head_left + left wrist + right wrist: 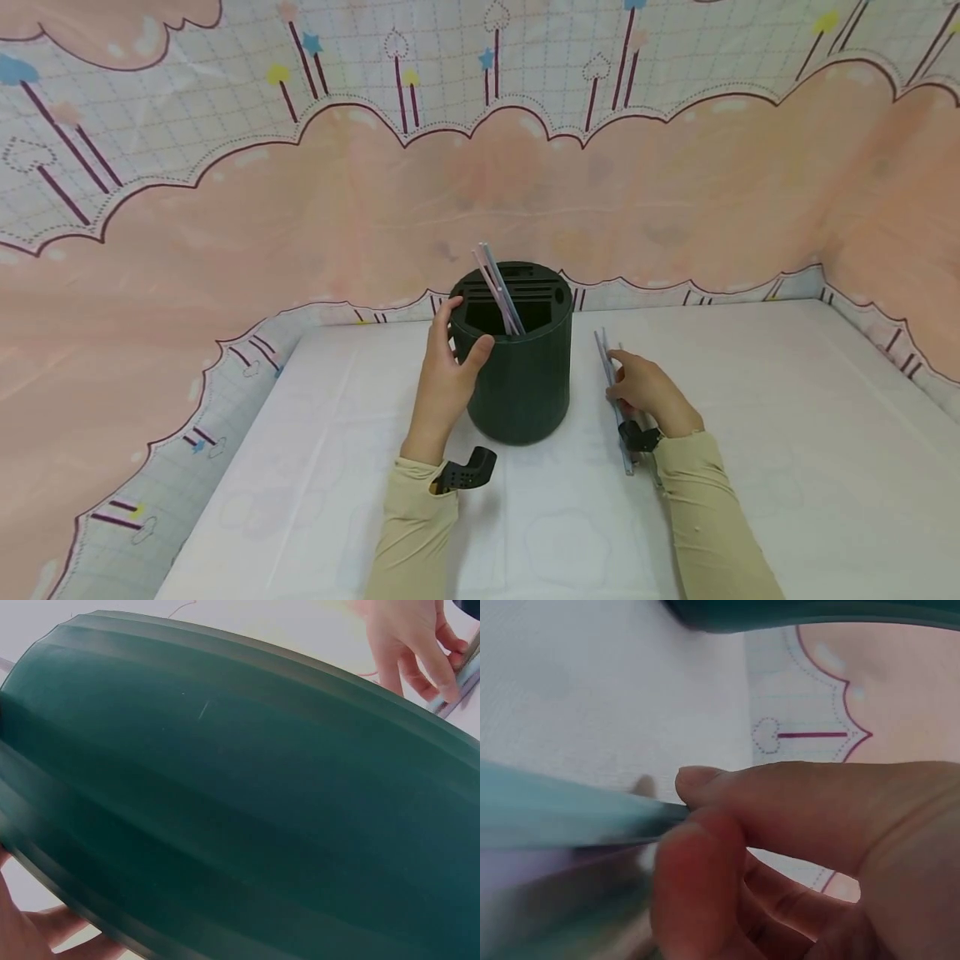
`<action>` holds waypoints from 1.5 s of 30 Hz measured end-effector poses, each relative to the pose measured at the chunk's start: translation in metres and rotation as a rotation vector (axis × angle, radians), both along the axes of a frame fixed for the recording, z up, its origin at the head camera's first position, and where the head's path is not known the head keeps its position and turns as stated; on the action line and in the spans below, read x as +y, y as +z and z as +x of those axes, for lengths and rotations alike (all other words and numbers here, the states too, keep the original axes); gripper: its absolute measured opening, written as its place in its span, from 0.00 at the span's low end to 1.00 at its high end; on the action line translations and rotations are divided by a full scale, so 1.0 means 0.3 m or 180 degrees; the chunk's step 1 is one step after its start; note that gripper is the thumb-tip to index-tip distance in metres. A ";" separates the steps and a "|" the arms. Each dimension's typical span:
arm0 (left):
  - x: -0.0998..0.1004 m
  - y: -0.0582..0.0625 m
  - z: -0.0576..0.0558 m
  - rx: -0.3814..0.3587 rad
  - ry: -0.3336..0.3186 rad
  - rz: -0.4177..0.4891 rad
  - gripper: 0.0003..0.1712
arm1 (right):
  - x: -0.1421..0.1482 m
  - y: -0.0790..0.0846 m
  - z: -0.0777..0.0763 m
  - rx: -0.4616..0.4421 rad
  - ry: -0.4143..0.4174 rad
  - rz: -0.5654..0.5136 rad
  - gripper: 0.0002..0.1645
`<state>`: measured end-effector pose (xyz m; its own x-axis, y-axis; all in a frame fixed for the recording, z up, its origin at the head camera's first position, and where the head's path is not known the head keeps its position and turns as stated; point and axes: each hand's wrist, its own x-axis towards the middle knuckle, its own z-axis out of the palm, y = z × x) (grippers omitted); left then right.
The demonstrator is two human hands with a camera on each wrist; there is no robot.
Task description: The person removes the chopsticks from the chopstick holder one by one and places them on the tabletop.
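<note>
White tablecloth (787,433) w/ pink cloud backdrop (675,200) behind.

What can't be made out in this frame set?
- How many thin pastel straws the right hand pinches: head view too small, right wrist view blurred.
- Bottom of the dark green round slotted holder: its own wall hides it in the head view; the left wrist view shows only its side.
- Left hand: fingertips behind the rim are hidden.

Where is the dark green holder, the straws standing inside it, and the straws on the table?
dark green holder (525,392), head view, on its front wall.
straws in holder (495,283), head view, on their stems above the rim.
straws on table (604,354), head view, on their far ends.
</note>
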<state>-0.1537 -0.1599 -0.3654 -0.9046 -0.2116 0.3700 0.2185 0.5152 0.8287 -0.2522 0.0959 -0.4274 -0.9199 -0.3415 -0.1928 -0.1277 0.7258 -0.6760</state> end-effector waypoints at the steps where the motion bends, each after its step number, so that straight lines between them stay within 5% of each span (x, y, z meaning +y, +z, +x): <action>1: 0.000 0.000 0.000 -0.0006 0.0007 0.0003 0.37 | -0.001 -0.002 0.000 0.0017 0.0003 0.0025 0.36; 11: -0.002 0.000 0.002 0.0002 -0.0005 0.0002 0.37 | 0.000 0.019 0.004 0.0229 0.0007 -0.0095 0.30; 23: -0.002 0.002 0.007 -0.0010 0.0000 0.0012 0.37 | -0.074 0.144 0.060 0.1761 -0.0592 -0.1807 0.20; 27: -0.001 0.003 0.010 -0.0008 0.0009 0.0014 0.37 | -0.128 0.190 0.104 0.2400 -0.0347 -0.2165 0.16; 31: 0.002 0.005 0.010 0.0002 -0.0002 0.0006 0.37 | -0.167 0.221 0.135 0.2906 -0.0008 -0.2134 0.19; 35: 0.008 0.005 0.012 0.0003 -0.0003 -0.0006 0.38 | -0.195 0.235 0.164 0.2920 0.0228 -0.1986 0.24; 45: 0.009 0.000 0.020 0.0060 0.0040 -0.0009 0.38 | -0.264 0.266 0.239 0.3262 0.0474 -0.0969 0.33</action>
